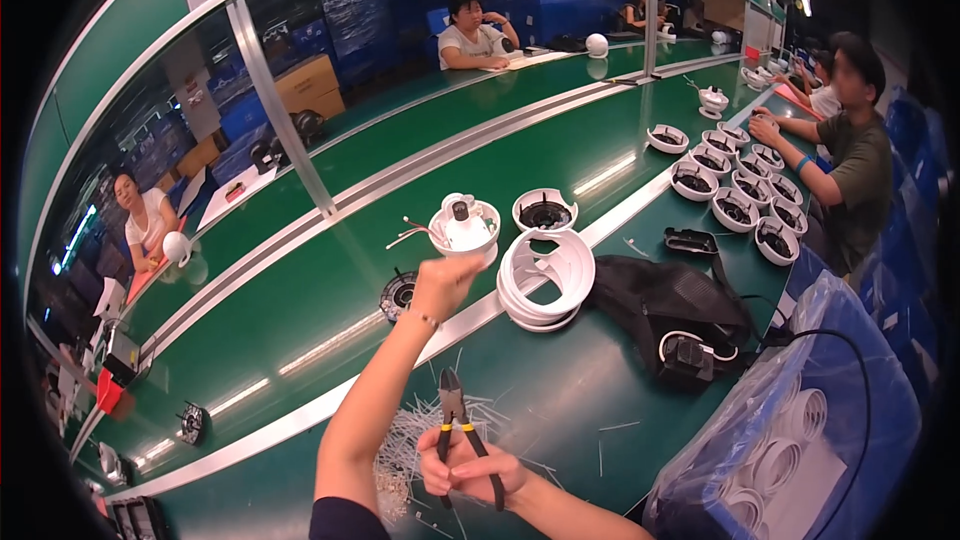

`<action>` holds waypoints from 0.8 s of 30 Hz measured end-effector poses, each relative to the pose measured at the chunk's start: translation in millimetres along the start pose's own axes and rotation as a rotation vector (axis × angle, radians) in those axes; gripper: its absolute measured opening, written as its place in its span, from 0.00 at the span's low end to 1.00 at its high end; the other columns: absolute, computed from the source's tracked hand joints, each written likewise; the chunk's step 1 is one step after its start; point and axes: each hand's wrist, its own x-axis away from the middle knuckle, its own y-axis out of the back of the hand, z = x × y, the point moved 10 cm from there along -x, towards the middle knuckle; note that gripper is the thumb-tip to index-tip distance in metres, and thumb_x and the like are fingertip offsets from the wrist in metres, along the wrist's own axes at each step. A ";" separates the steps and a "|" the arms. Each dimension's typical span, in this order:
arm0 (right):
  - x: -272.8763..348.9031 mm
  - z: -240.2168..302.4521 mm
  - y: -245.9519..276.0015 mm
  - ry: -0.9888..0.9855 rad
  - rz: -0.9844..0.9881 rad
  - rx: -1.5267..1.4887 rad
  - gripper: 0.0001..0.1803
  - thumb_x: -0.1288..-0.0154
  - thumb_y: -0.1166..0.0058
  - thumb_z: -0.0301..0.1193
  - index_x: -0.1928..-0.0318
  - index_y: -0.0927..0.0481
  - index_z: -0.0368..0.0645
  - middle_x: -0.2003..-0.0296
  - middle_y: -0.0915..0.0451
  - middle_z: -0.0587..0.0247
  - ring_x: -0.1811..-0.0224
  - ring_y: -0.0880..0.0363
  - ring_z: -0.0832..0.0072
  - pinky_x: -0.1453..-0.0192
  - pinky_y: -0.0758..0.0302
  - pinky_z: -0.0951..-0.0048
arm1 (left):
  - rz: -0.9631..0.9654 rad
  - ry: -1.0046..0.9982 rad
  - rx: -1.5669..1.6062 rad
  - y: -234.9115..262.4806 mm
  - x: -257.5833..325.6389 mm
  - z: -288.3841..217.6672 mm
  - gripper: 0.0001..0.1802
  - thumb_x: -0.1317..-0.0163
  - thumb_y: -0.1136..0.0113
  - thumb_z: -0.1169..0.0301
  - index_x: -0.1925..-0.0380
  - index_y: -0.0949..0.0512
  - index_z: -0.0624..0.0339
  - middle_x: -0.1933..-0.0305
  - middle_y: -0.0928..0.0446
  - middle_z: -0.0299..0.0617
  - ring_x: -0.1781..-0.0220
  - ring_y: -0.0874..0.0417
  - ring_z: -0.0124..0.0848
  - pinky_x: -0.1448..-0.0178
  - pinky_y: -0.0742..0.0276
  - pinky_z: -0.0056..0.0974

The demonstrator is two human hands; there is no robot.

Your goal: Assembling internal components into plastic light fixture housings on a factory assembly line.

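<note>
In my right hand (472,468) is a pair of diagonal cutters (453,402) with black and yellow handles; the jaws point away from me and the handles are spread. My left hand (445,285) reaches over the green conveyor belt with its fingers curled together; whatever they may hold is hidden. Just beyond it sits a white round housing (466,230) with a dark lens and loose wires. A black round part (398,295) lies left of my left wrist. Stacked white rings (545,280) stand to its right, below a white bowl-shaped shell (545,211) with a black insert.
Cut plastic strips (425,435) are strewn under my arms. A black bag (670,315) lies on the bench. To the right stands a blue plastic-lined bin (800,420) with white rings. Several white shells (735,208) crowd before a co-worker (850,160). Other people sit across the belt.
</note>
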 end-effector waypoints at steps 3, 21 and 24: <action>2.1 6.4 7.8 0.015 0.000 0.007 0.24 0.50 0.53 0.25 0.49 0.37 0.39 0.73 0.36 0.65 0.71 0.36 0.78 0.65 0.39 0.76 | 0.511 0.330 0.182 -37.7 11.3 2.8 0.07 0.48 0.45 0.71 0.78 0.19 0.62 0.73 0.21 0.45 0.73 0.19 0.32 0.65 0.25 0.31; -0.6 -34.7 16.3 -0.209 -0.005 0.173 0.28 0.54 0.47 0.28 0.49 0.38 0.38 0.72 0.34 0.65 0.71 0.35 0.77 0.64 0.39 0.77 | 0.148 1.005 -0.182 37.2 96.6 164.6 0.23 0.63 0.35 0.70 0.61 0.26 0.59 0.62 0.23 0.50 0.61 0.22 0.43 0.54 0.27 0.39; -0.6 -47.0 11.5 -0.281 0.036 0.199 0.32 0.56 0.45 0.30 0.47 0.38 0.36 0.71 0.34 0.64 0.70 0.35 0.75 0.63 0.39 0.76 | -0.054 1.063 0.162 80.0 128.2 157.4 0.15 0.57 0.38 0.76 0.66 0.26 0.64 0.68 0.22 0.44 0.67 0.21 0.35 0.60 0.26 0.34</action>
